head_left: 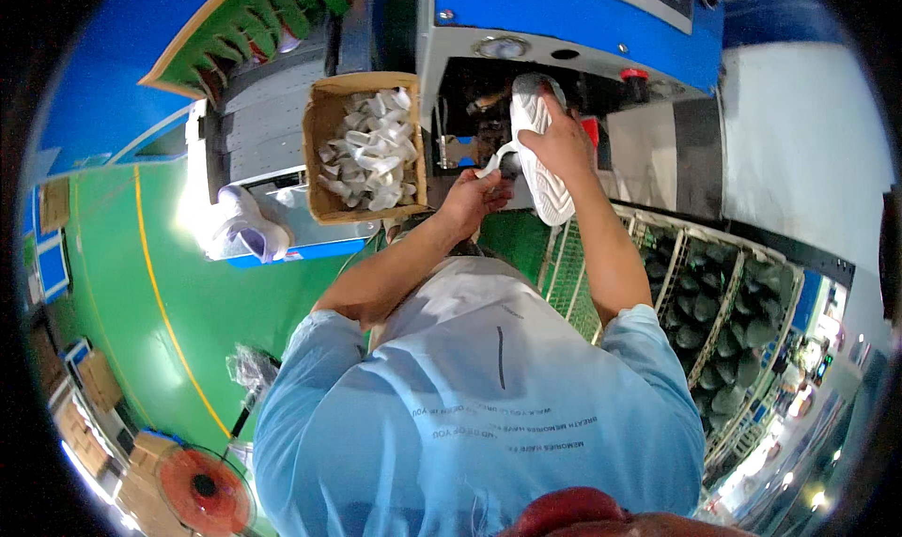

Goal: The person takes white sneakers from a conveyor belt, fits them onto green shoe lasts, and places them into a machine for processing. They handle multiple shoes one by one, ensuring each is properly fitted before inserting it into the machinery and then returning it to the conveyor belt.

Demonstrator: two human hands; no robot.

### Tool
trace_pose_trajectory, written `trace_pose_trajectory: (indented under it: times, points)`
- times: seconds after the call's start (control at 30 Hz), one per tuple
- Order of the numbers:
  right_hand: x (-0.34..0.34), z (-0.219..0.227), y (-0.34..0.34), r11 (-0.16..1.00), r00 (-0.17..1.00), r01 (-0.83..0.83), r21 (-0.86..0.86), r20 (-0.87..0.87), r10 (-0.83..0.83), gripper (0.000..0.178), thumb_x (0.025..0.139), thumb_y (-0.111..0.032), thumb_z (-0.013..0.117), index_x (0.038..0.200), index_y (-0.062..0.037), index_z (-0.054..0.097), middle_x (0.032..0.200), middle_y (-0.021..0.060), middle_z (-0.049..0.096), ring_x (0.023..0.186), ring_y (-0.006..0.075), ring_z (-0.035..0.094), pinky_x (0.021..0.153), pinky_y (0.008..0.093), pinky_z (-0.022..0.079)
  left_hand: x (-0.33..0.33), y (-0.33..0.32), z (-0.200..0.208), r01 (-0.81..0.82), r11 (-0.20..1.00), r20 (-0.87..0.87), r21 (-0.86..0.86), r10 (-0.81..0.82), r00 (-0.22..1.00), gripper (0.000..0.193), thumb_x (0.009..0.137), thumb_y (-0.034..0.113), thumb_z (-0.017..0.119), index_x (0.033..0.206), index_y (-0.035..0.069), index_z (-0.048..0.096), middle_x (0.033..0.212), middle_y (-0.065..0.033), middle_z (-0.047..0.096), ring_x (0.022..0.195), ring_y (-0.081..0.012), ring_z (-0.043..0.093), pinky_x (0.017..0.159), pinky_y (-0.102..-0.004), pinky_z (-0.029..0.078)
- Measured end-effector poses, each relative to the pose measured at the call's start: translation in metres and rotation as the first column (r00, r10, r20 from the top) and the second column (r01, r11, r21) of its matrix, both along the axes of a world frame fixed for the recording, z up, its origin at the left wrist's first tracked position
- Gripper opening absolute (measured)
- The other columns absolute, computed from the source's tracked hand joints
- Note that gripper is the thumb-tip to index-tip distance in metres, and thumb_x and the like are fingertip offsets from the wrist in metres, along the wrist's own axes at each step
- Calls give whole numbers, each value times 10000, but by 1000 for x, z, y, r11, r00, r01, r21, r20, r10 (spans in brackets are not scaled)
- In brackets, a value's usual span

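My right hand (564,147) grips a white shoe (550,199), its patterned sole turned up toward me and its grey-tipped end pointing away. The shoe is at the open front of a blue and white machine (564,11). Just left of the shoe, my left hand (474,202) pinches a white strip (498,159) that reaches toward the shoe's side. Whether the strip is joined to the shoe, I cannot tell. Beside my left forearm stands a cardboard box (313,161) filled with curled white pieces (371,152).
A white shoe (246,229) rests left of the box. Below right, a wire rack (648,227) holds many dark grey shoe-shaped pieces (719,321). Further out are a green-lined rack (254,30) at upper left and an orange fan (204,487) at lower left.
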State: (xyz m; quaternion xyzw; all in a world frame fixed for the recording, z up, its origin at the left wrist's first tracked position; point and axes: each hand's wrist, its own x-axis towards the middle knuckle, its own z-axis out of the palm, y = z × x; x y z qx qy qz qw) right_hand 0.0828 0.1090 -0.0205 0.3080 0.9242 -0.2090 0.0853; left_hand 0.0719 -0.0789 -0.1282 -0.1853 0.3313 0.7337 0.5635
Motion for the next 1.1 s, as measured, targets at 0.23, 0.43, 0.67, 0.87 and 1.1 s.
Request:
trace_pose_trajectory:
  times: [0.23, 0.43, 0.67, 0.87, 1.1]
  points:
    - [14, -12, -20, 972, 997, -43, 233, -54, 57, 854, 867, -488, 688, 1594, -294, 284, 1417, 357, 451, 1187, 501, 590, 918, 510, 534, -11, -59, 25, 118, 963, -28, -242, -129, 991, 382, 952, 219, 691, 1183, 25, 456, 970, -148, 683, 780, -284, 685, 739, -430, 558]
    - [30, -10, -33, 969, 972, 66, 239, -235, -8, 913, 825, -382, 769, 1595, -281, 290, 1192, 282, 561, 987, 453, 625, 799, 528, 535, -57, -113, 16, -283, 882, -448, -376, 95, 889, 304, 956, 299, 686, 1012, 48, 522, 817, -108, 646, 653, -223, 652, 573, -336, 538]
    - [86, 2, -55, 932, 849, 91, 351, -516, 111, 860, 769, -306, 809, 1525, -187, 417, 1060, 211, 517, 904, 398, 600, 758, 488, 522, -61, -118, 3, 262, 852, -337, -452, -436, 835, 666, 986, 523, 590, 1399, 34, 407, 1157, -225, 654, 908, -295, 691, 762, -390, 564]
    - [176, 15, -125, 974, 863, 123, 188, -505, -12, 809, 718, -237, 801, 1467, -294, 501, 1066, 203, 525, 861, 383, 627, 762, 476, 541, -15, -46, 60, 652, 747, -111, 131, -643, 758, 886, 951, 776, 320, 1456, 53, 388, 1256, -221, 622, 1073, -324, 652, 920, -455, 516]
    - [216, 32, -142, 839, 867, 307, -449, -231, -441, 986, 835, -438, 778, 1616, -267, 200, 953, 185, 680, 838, 320, 700, 736, 433, 549, 8, -55, 35, 856, 517, -52, -11, -855, 515, 612, 1048, 514, 415, 1442, 48, 469, 1435, -131, 538, 1303, -310, 526, 1130, -488, 383]
